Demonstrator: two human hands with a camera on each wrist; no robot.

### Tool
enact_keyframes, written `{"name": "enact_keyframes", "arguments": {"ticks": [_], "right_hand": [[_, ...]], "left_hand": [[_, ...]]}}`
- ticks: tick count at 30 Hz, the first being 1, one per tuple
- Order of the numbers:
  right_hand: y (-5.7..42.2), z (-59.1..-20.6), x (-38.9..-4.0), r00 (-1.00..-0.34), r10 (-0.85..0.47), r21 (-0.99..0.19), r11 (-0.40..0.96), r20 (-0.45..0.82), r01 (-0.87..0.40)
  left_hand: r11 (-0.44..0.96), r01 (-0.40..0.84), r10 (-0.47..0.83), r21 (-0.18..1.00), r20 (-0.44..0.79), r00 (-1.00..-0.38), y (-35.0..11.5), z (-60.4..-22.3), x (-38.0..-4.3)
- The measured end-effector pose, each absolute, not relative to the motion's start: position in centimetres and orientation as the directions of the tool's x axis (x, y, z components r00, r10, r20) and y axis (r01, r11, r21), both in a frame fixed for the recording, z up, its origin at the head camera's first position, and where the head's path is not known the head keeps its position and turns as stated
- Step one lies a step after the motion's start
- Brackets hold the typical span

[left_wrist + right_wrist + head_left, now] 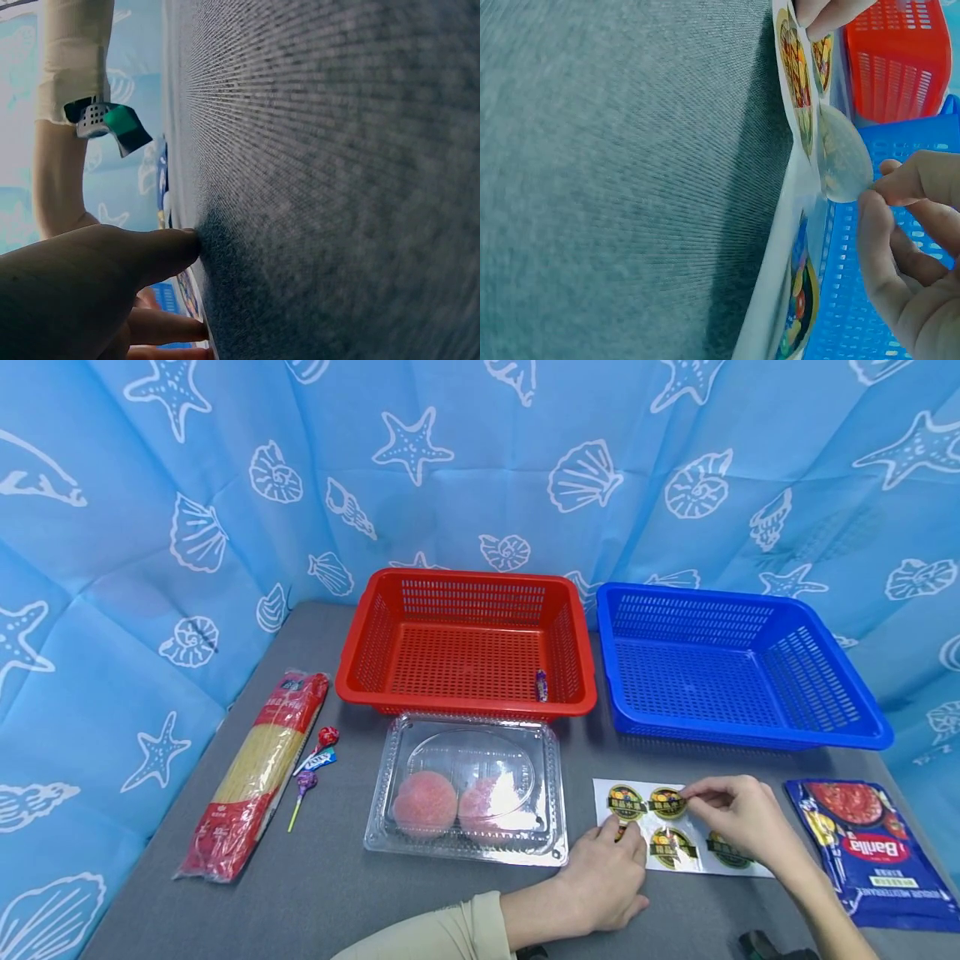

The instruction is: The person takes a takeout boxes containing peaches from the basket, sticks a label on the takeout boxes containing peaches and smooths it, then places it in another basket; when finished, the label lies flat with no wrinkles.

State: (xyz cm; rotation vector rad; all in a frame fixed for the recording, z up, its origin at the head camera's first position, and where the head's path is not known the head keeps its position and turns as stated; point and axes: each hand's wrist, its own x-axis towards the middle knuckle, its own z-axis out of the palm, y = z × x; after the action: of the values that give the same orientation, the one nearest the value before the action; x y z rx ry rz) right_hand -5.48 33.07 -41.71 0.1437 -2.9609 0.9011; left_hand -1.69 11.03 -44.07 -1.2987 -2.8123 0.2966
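A white sheet of round fruit stickers (637, 849) lies on the grey table. On its left part rests my left hand (609, 875), the fingertips pressing the sheet with the fingers fairly straight. My right hand (738, 814) pinches the edge of a round sticker (845, 157) between thumb and forefinger. In the right wrist view that sticker stands partly lifted from the sheet, its pale back showing. Other stickers (672, 848) lie flat on the sheet near both hands. The left wrist view shows the left thumb (161, 251) close against the table cloth.
A clear plastic box (378, 827) with two peaches stands left of the sheet. Behind are a red basket (465, 700) holding a small wrapped candy and a blue basket (750, 731). A Barilla pouch (873, 852) lies right; noodles (258, 768) and lollipops (303, 783) lie left.
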Motion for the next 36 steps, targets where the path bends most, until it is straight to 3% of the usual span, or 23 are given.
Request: {"name": "enact_keyframes", "arguments": {"ticks": [7, 11, 16, 19, 27, 36], "right_hand": [[33.8, -41.3, -5.7, -0.992, 0.061, -0.716, 0.687, -0.112, 0.123], [34.3, -41.1, -5.8, -0.985, 0.086, -0.816, 0.551, -0.151, 0.173], [34.4, -40.9, -5.4, -0.992, 0.029, -0.955, 0.269, -0.125, 0.128], [33.9, -40.7, -5.1, -0.995, 0.000, -0.979, 0.180, -0.099, 0.098], [32.3, -39.5, -4.1, -0.998, -0.045, -0.988, 0.150, -0.046, 0.038], [29.8, -37.6, -3.4, -0.989, -0.060, -0.988, 0.066, 0.133, -0.137]], "left_hand": [[0.627, 0.754, 0.759, -0.193, -0.067, -0.648, 11.0, -44.0, -1.7], [0.628, 0.753, 0.756, -0.196, -0.075, -0.650, 11.1, -44.0, -1.7], [0.638, 0.746, 0.752, -0.190, -0.053, -0.657, 11.0, -44.1, -1.7], [0.654, 0.734, 0.745, -0.183, -0.012, -0.666, 11.0, -44.2, -1.7], [0.655, 0.725, 0.748, -0.214, 0.050, -0.662, 10.9, -44.3, -1.4], [0.661, 0.709, 0.747, -0.246, 0.128, -0.652, 10.8, -44.5, -0.9]]}}
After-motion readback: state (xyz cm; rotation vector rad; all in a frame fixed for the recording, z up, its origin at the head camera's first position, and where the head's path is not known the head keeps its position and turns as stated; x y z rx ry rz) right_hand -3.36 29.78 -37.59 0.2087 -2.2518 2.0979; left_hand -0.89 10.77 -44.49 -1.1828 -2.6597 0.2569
